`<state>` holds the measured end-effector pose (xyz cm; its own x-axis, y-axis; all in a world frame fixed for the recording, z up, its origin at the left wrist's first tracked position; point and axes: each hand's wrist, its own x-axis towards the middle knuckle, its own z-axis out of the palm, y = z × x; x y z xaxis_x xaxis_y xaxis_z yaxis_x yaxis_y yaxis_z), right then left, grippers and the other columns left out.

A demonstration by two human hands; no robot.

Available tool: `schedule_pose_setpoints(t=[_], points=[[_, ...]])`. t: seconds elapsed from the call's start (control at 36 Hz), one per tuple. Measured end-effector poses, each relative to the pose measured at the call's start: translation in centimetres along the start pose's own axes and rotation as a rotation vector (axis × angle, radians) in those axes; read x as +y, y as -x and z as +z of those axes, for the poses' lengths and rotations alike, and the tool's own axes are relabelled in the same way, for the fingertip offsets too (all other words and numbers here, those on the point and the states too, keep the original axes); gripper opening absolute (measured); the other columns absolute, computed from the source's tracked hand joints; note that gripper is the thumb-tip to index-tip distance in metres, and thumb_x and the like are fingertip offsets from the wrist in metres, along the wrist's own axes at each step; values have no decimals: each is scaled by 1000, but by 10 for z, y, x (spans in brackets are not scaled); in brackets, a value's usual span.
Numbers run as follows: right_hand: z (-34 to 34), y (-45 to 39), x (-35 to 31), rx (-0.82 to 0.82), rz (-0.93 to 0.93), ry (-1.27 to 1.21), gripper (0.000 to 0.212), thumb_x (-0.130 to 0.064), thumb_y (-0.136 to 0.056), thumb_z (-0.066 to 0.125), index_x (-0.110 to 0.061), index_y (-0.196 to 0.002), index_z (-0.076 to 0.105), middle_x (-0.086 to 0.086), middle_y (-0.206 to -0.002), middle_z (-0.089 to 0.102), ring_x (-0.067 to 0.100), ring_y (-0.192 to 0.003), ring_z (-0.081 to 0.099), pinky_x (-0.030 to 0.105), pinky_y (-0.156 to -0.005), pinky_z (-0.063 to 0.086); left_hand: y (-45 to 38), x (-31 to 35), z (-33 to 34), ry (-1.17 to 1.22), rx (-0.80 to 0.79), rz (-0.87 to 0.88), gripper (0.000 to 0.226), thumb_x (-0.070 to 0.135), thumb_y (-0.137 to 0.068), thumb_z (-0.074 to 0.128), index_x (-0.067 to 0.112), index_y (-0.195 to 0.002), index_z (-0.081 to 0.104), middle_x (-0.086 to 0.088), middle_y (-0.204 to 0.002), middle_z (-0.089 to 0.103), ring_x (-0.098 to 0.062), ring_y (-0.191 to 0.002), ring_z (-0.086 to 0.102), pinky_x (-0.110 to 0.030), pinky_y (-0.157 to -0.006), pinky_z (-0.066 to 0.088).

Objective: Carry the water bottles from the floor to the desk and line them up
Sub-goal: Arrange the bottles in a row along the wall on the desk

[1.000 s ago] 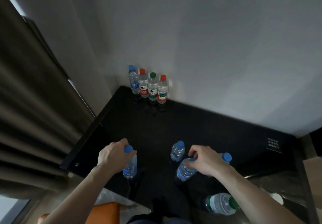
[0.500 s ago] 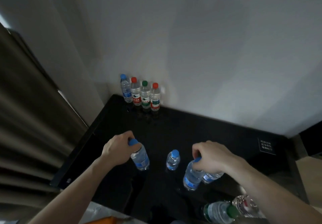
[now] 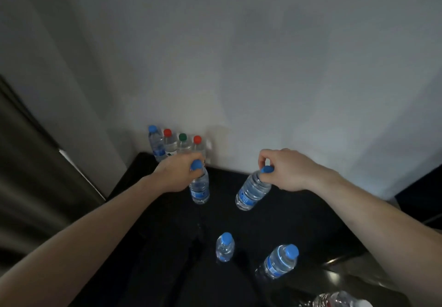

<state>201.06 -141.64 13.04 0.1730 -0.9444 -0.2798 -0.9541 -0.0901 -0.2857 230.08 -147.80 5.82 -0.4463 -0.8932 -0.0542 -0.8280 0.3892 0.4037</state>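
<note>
Head view, only one available. Desk (image 3: pixel 299 213) is a black, glossy slab set into a wall corner; I use the row of four bottles (image 3: pixel 178 143) at its far corner as landmark. That row stands upright against the wall, caps blue, red, green, red, touching or nearly so: presumably the start of the line the task wants.

My left hand (image 3: pixel 178 174) grips a blue-capped bottle (image 3: pixel 199 187) at the neck, fingers curled round the cap, just in front of the row. The bottle hangs close to upright, and I cannot tell if its base touches the desk. My right hand (image 3: pixel 284 169) pinches a second blue-capped bottle (image 3: pixel 252 190) at the cap with thumb and fingers, to the right of the row and apart from it; this one tilts, base swinging toward the row. Holding by the caps leaves the bodies free, which I judge suits setting them down tight beside the row.

Two more blue-capped bottles wait well nearer me than the row: a small upright one (image 3: pixel 224 247) and a larger one (image 3: pixel 279 260) to its right. A crinkled clear bottle (image 3: pixel 339 300) shows partly at the bottom edge.

All are clear, ribbed plastic cylinders, thin-walled, with blue labels; caps are smooth and round. The desk's sheen mirrors them faintly. The frame is dim, so label text is unreadable.
</note>
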Motion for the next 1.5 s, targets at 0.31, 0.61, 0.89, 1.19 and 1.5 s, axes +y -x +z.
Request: schedule_pose_setpoints(t=[0.31, 0.61, 0.89, 1.19, 1.5], points=[[12, -75, 19, -23, 17, 41, 13, -36, -96, 62, -33, -106, 54, -3, -107, 59, 19, -94, 57, 30, -70, 40, -81, -1, 7, -200, -118, 71, 14, 37, -98, 52, 29, -109, 52, 3, -105, 50, -20, -92, 54, -40, -81, 50], [44, -121, 38, -53, 74, 18, 22, -28, -96, 61, -26, -116, 54, -1, -109, 62, 20, -92, 57, 30, -75, 40, -135, -13, 34, -396, -210, 103, 25, 21, -100, 50, 24, -124, 48, -5, -121, 52, -24, -99, 56, -38, -77, 50], [55, -153, 39, -31, 115, 10, 21, -29, -95, 59, -25, -115, 56, -3, -103, 62, 21, -92, 61, 34, -78, 49, -168, -23, 36, -520, -238, 194, 57, 3, -75, 75, 23, -121, 47, -3, -113, 54, -26, -94, 62, -44, -77, 57], [60, -186, 35, -5, 102, 65, 23, -32, -98, 60, -22, -119, 54, 0, -113, 65, 21, -97, 61, 36, -86, 52, -194, -39, 37, -590, -194, 276, 32, 9, -90, 59, 18, -118, 48, -7, -110, 51, -25, -89, 56, -35, -64, 42], [63, -220, 24, 4, 87, 110, 25, -34, -101, 56, -19, -122, 54, 4, -118, 65, 27, -103, 63, 37, -83, 48, -204, -53, 43, -582, -193, 269, 30, 5, -91, 55, 13, -120, 53, -10, -114, 54, -22, -79, 42, -33, -65, 35]])
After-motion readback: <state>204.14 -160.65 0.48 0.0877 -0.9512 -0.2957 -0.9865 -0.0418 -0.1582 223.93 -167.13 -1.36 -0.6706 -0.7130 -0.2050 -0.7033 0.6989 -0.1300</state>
